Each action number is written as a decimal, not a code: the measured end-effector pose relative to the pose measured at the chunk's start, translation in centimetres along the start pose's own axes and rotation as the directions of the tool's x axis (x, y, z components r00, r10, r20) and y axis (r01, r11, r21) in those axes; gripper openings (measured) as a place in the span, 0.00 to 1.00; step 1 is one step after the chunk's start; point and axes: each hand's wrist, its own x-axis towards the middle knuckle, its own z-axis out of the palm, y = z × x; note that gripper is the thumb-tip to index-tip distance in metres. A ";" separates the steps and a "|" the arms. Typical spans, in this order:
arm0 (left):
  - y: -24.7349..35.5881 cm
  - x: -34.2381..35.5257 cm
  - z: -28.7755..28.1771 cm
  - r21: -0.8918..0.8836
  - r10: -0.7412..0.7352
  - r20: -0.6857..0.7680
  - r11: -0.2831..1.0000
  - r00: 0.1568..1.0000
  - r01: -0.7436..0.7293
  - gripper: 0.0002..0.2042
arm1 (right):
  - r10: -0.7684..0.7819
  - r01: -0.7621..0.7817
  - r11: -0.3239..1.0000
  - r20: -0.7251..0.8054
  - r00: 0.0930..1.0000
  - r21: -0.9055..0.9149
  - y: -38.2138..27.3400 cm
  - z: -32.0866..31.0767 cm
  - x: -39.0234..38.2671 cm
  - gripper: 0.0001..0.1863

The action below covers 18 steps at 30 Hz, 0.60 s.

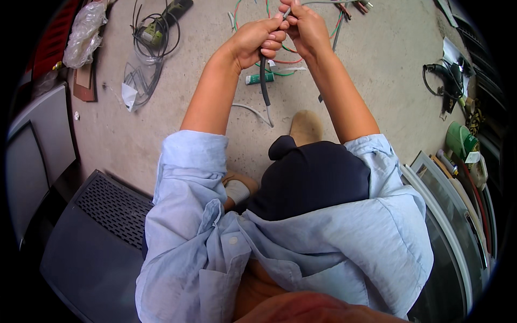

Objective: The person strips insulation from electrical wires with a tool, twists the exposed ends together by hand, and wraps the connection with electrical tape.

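Out in front of me, my left hand [258,42] is closed around a black sleeve [264,83] that hangs down below the fist. A grey cable [252,109] comes out of the sleeve's lower end and curves over the floor. Close beside it, my right hand [304,26] pinches the grey cable near the top edge, where the cable runs off to the right. The fingers of both hands almost touch, and they partly hide the cable between them. Under the hands lie a small green cylinder [259,78] and loose green and red wires [291,61].
At the far left lie a green power tool [153,33], coiled dark cable [153,81] and clear plastic wrap [86,35]. A black power tool [449,81] rests at the right. Framed panels [447,215] lean near my right side; a dark perforated panel [113,210] is at my left.
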 end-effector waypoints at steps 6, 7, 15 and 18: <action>-0.8 0.2 -0.2 -0.085 0.032 0.071 0.996 0.997 -0.026 0.13 | 0.025 -0.029 0.998 0.072 0.997 0.059 -0.2 -0.5 0.5 0.17; -0.8 0.3 -0.6 -0.091 0.031 0.108 0.996 0.994 -0.021 0.14 | 0.012 -0.017 0.998 0.070 0.997 0.060 -0.5 -0.1 0.2 0.17; -1.1 0.8 -1.1 -0.148 0.012 0.150 0.989 0.989 0.011 0.12 | -0.023 0.014 0.991 0.066 0.998 0.136 -0.2 -0.1 0.7 0.17; -1.4 1.0 -1.1 -0.141 0.028 0.147 0.990 0.989 -0.007 0.12 | -0.038 0.033 0.989 0.031 0.999 0.144 0.3 -0.1 1.2 0.16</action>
